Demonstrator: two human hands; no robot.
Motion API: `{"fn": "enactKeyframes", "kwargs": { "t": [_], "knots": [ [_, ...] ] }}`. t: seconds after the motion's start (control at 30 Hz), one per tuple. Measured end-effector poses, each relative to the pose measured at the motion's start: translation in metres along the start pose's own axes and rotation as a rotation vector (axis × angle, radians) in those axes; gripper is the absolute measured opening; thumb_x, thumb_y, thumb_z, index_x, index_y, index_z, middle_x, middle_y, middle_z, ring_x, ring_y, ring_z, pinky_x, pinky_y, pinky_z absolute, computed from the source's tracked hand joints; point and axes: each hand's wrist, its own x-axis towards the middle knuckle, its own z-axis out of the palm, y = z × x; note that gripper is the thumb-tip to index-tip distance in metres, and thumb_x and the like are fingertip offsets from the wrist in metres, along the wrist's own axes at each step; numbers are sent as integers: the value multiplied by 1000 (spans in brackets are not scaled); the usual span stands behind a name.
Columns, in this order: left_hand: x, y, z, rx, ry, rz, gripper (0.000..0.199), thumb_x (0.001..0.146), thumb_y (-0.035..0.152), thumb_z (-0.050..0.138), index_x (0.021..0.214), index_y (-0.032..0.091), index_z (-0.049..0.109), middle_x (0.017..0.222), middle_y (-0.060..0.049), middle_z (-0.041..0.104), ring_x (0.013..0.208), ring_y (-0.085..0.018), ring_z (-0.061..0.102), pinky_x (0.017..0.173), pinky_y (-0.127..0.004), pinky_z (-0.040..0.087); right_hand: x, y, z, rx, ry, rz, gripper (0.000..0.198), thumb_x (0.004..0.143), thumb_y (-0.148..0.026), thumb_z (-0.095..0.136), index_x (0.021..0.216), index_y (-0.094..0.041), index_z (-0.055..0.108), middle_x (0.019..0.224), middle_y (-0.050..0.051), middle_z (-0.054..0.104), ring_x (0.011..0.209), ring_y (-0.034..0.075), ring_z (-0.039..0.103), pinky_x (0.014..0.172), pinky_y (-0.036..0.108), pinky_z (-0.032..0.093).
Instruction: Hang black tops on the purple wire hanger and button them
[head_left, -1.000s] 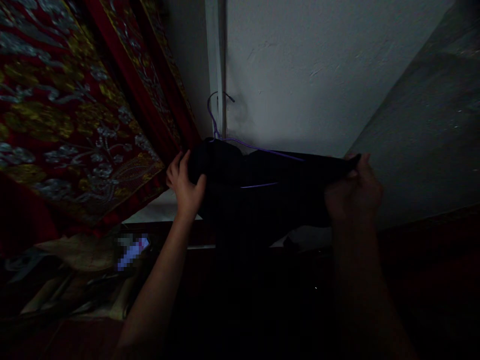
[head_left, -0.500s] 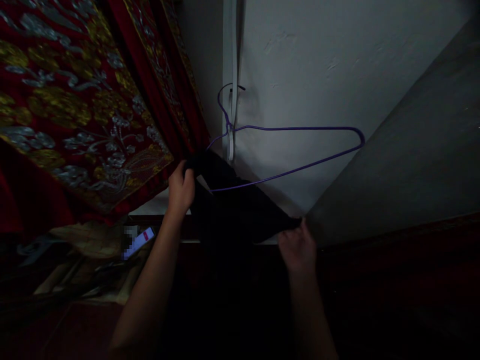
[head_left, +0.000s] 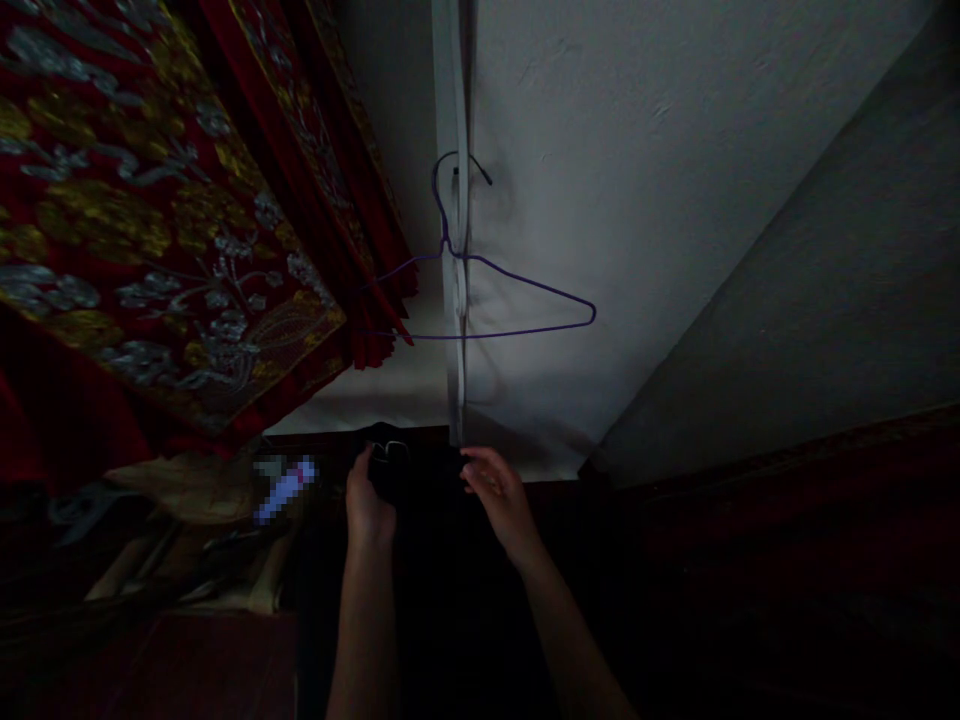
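Observation:
A piece of black cloth [head_left: 388,478], probably a garment, is held low in front of me. Its outline mostly melts into the dark. My left hand [head_left: 370,508] is closed on its left side, beside a thin pale loop, perhaps a cord, on the cloth. My right hand [head_left: 501,498] has its fingers curled and pinched at the cloth's right edge; the exact grip is hard to see. Above both hands a thin purple clothes hanger [head_left: 532,331] hangs bare by its hook, its left end behind a red fringe. The cloth and hanger are apart.
A red hanging [head_left: 225,230] with gold and silver embroidery fills the upper left. The white strip [head_left: 453,110] bearing the hanger runs down the pale wall [head_left: 637,200]. A lit phone [head_left: 285,492] lies on a wooden stool [head_left: 187,490] at lower left.
The black cloth has come off the hanger and moved down with both hands. My right hand has moved left, closer to my left hand. The hanger has swung back toward the wall.

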Motion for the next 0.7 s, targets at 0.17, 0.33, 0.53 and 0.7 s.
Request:
{"fn": "enactKeyframes", "kwargs": {
  "t": [0.17,0.33,0.53,0.7],
  "knots": [
    [-35,-21,9,97,-72,-9,23,71,26,80,92,19,74,88,-1,75,80,-16,71,78,-26,53,-2,-3,-5,-161,-112,-22,52,85,-67,64,106,-20,73,84,4,69,83,21,66,78,34,52],
    [-81,-15,24,682,-696,364,31,83,36,78,110,22,78,126,-9,69,121,-27,62,108,-40,44,-7,-34,-15,-77,-160,-66,59,91,-74,51,107,-22,74,106,8,75,107,27,66,100,40,48],
    [-96,-12,28,785,-740,633,33,101,40,53,91,23,79,123,-10,66,126,-28,54,112,-43,39,-23,-63,-20,-107,-140,-5,54,77,-66,75,108,-22,75,109,7,76,105,28,68,97,40,52],
    [-75,-14,23,533,-731,396,42,97,57,54,117,25,72,115,-10,71,112,-27,64,102,-35,47,-21,-93,-20,-439,-455,-13,25,78,-46,77,79,-21,73,78,2,72,74,21,65,65,29,51]
  ]
}}
